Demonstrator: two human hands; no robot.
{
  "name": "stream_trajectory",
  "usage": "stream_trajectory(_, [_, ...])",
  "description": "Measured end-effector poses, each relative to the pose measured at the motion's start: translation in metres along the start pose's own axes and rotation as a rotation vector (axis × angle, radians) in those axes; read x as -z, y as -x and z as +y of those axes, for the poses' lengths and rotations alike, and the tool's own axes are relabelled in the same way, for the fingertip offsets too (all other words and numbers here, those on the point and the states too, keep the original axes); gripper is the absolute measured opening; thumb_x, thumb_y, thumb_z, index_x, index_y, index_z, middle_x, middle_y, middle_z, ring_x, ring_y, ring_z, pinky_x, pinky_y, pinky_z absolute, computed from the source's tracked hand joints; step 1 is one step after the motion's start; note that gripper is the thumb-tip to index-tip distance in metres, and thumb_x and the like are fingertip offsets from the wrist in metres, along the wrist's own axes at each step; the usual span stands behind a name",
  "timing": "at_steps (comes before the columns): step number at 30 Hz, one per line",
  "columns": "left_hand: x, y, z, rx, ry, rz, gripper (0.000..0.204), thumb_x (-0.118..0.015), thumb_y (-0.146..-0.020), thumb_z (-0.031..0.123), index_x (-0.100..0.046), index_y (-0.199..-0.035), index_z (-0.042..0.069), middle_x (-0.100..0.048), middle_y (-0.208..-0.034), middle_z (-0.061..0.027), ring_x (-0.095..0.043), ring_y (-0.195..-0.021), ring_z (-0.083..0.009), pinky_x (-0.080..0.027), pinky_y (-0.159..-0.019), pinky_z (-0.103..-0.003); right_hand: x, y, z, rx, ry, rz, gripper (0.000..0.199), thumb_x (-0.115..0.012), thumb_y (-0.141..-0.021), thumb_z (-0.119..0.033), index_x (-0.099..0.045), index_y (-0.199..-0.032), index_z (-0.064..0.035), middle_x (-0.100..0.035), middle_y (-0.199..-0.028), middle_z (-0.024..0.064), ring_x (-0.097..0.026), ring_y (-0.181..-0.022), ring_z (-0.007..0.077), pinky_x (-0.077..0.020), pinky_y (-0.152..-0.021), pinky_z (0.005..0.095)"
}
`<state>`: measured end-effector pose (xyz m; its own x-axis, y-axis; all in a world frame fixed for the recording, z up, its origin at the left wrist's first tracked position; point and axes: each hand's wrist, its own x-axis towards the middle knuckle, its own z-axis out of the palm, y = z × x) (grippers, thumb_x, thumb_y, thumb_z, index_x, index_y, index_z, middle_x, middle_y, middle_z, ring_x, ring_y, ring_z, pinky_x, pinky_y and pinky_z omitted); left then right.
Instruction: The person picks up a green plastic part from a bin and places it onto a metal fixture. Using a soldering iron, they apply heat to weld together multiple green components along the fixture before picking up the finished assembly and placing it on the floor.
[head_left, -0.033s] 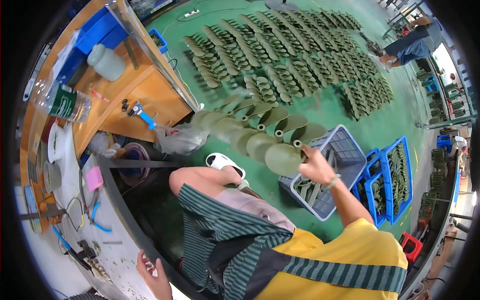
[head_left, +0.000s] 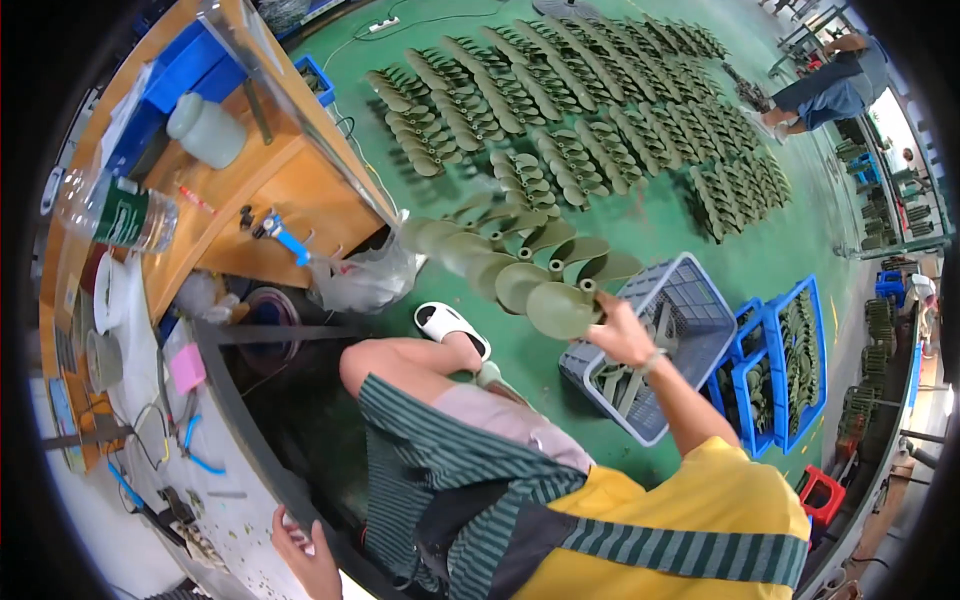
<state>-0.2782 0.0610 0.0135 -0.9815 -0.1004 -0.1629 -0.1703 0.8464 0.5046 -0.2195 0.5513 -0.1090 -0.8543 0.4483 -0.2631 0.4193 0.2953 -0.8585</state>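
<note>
My right hand point(head_left: 622, 338) is stretched out over the green floor and grips a green three-bladed propeller point(head_left: 560, 308) by its hub. The propeller is at the near end of a short row of like propellers point(head_left: 490, 262) lying overlapped on the floor. Just right of the hand stands a grey-blue plastic crate point(head_left: 700, 300) with more propellers inside. My left hand point(head_left: 303, 556) is low at the edge of the white worktable point(head_left: 215, 500), fingers curled at the edge; whether it holds anything is unclear.
Long rows of green propellers point(head_left: 580, 110) cover the floor beyond. Blue crates point(head_left: 790, 360) of parts and a red stool point(head_left: 822, 492) stand to the right. A wooden bench point(head_left: 290, 190) with a bottle, jug and tools is at the left. Another person point(head_left: 830, 85) bends at the far right.
</note>
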Motion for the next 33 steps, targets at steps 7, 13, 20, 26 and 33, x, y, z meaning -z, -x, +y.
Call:
stream_trajectory(7, [0.001,-0.050,-0.023,0.249,-0.311,-0.050,0.029,-0.057,-0.087,0.005,-0.054,-0.113,-0.007,-0.059,-0.110,-0.0200,-0.057,-0.101,-0.0264,-0.048,-0.084,-0.035,-0.157,-0.192,0.183,-0.200,-0.121,0.268,0.062,-0.073,-0.067,-0.021,-0.053,-0.122,0.0000,-0.067,-0.089,0.0213,-0.067,-0.083,0.0290,-0.0513,-0.075,0.0361])
stream_trajectory(13, [-0.006,-0.088,-0.061,0.551,-0.163,-0.153,0.029,-0.057,-0.089,0.010,-0.053,-0.114,-0.004,-0.056,-0.108,-0.0176,-0.054,-0.100,-0.0240,-0.044,-0.084,-0.033,-0.244,-0.309,0.223,-0.438,-0.192,0.381,0.049,-0.067,-0.073,-0.019,-0.055,-0.118,-0.0050,-0.062,-0.108,0.0219,-0.059,-0.100,0.0396,-0.0470,-0.084,0.0433])
stream_trajectory(20, [-0.023,-0.123,-0.053,0.736,-0.220,-0.142,0.027,-0.060,-0.087,0.009,-0.050,-0.110,-0.001,-0.050,-0.100,-0.0129,-0.050,-0.094,-0.0199,-0.042,-0.079,-0.029,-0.293,-0.347,0.289,-0.509,-0.233,0.434,0.031,-0.063,-0.074,-0.012,-0.057,-0.101,0.0009,-0.063,-0.091,0.0250,-0.060,-0.088,0.0421,-0.0465,-0.075,0.0444])
stream_trajectory(26, [-0.025,-0.132,-0.053,0.812,-0.229,-0.138,0.026,-0.062,-0.085,0.008,-0.047,-0.106,0.001,-0.045,-0.093,-0.0088,-0.046,-0.088,-0.0165,-0.040,-0.075,-0.026,-0.325,-0.317,0.393,-0.489,0.241,0.275,0.020,-0.058,-0.074,-0.013,-0.064,-0.087,0.0008,-0.065,-0.087,0.0233,-0.062,-0.081,0.0397,-0.0478,-0.077,0.0466])
stream_trajectory(33, [-0.025,-0.113,-0.054,0.808,-0.186,-0.120,0.027,-0.064,-0.083,0.007,-0.044,-0.102,0.005,-0.040,-0.085,-0.0041,-0.041,-0.082,-0.0124,-0.037,-0.071,-0.023,-0.327,-0.316,0.417,-0.641,0.438,0.018,0.025,-0.058,-0.076,-0.024,-0.066,-0.086,-0.0031,-0.066,-0.095,0.0189,-0.062,-0.090,0.0385,-0.0480,-0.084,0.0447])
